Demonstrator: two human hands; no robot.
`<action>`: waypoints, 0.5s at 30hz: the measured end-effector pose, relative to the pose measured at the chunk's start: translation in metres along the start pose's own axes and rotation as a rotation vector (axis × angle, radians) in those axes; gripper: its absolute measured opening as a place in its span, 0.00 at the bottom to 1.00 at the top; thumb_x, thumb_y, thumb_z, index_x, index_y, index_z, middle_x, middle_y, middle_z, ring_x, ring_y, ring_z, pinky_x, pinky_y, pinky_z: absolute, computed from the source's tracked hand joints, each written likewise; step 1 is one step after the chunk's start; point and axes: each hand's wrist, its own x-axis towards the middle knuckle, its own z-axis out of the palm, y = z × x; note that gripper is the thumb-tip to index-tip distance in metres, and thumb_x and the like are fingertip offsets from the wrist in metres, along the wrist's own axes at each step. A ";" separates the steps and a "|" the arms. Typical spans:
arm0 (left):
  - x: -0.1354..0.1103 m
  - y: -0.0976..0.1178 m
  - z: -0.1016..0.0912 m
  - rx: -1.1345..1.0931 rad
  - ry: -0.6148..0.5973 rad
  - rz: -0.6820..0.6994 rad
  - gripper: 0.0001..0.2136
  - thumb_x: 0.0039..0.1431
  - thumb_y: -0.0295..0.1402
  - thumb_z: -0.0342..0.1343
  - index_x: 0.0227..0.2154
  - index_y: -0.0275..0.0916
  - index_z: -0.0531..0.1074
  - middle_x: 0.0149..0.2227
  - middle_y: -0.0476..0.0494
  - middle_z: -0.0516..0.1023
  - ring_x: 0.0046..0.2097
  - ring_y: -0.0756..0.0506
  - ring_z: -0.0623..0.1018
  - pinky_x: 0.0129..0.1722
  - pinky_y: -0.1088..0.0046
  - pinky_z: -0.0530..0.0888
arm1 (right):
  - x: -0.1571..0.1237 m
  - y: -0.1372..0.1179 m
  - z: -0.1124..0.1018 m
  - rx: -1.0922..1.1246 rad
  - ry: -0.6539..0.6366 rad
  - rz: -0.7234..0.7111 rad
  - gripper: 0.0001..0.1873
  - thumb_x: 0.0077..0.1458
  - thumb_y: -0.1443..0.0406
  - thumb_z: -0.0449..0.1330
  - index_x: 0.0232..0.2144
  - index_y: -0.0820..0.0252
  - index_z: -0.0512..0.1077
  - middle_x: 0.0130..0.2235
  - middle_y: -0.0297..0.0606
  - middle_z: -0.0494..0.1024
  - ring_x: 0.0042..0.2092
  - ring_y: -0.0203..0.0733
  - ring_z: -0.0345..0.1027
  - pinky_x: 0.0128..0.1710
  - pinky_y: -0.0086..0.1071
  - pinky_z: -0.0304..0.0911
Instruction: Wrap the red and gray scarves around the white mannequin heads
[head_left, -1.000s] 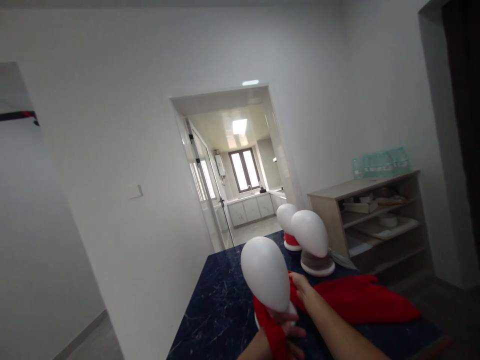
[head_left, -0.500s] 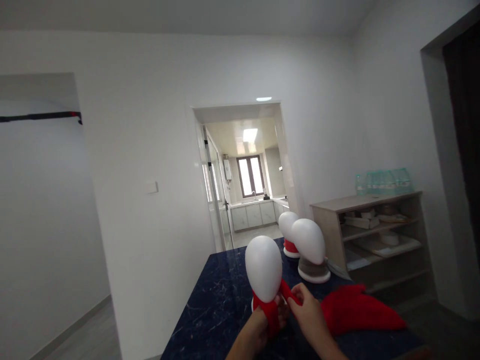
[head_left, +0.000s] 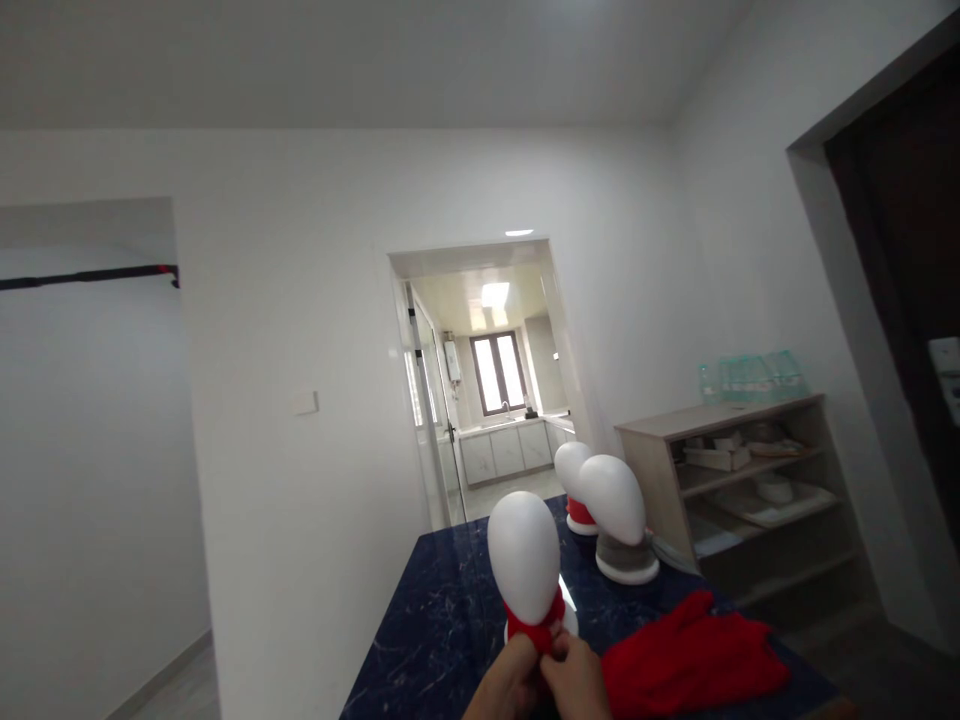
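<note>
A white mannequin head [head_left: 524, 553] stands near me on the dark blue marble table [head_left: 442, 610], with a red scarf [head_left: 537, 632] wound around its neck. My left hand [head_left: 506, 683] and my right hand [head_left: 576, 680] meet just below the neck, both gripping the scarf's ends together. Only the knuckles and backs of the hands show at the bottom edge; the scarf ends below them are hidden.
Two more white mannequin heads stand farther back, one [head_left: 613, 505] with a grey band, one [head_left: 570, 470] with a red band. Loose red cloth [head_left: 690, 662] lies at my right. A wooden shelf unit [head_left: 742, 480] stands by the right wall; a doorway [head_left: 487, 380] opens ahead.
My hands have come together in front of the neck, drawing the scarf snug around it. The right hand moved in from the side. The view has tilted upward.
</note>
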 end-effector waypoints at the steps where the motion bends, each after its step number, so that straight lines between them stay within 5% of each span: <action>1: 0.003 -0.001 -0.001 0.000 0.003 0.003 0.29 0.37 0.34 0.77 0.47 0.43 0.78 0.35 0.37 0.85 0.37 0.29 0.86 0.37 0.49 0.82 | 0.003 0.005 -0.002 -0.003 0.001 -0.014 0.10 0.54 0.65 0.56 0.29 0.50 0.78 0.38 0.41 0.88 0.48 0.57 0.83 0.48 0.42 0.71; 7: 0.012 0.008 -0.017 0.031 0.110 0.104 0.18 0.41 0.20 0.66 0.39 0.37 0.79 0.31 0.39 0.85 0.36 0.36 0.86 0.38 0.62 0.82 | 0.017 0.018 -0.035 -0.340 0.041 -0.016 0.12 0.59 0.64 0.55 0.38 0.53 0.80 0.44 0.51 0.87 0.50 0.60 0.82 0.47 0.44 0.69; 12: 0.012 0.022 -0.035 0.101 0.144 -0.034 0.05 0.49 0.22 0.64 0.29 0.36 0.75 0.21 0.44 0.78 0.25 0.46 0.81 0.29 0.75 0.78 | 0.027 0.023 -0.044 -0.524 0.016 -0.100 0.14 0.60 0.68 0.54 0.42 0.58 0.79 0.43 0.51 0.87 0.51 0.59 0.82 0.52 0.47 0.67; 15: 0.010 0.035 -0.045 0.156 0.097 -0.133 0.06 0.50 0.27 0.67 0.30 0.37 0.76 0.24 0.43 0.81 0.28 0.45 0.82 0.31 0.74 0.79 | 0.031 0.028 -0.044 -0.594 0.043 -0.138 0.17 0.61 0.71 0.53 0.46 0.59 0.78 0.44 0.51 0.87 0.52 0.57 0.81 0.56 0.48 0.65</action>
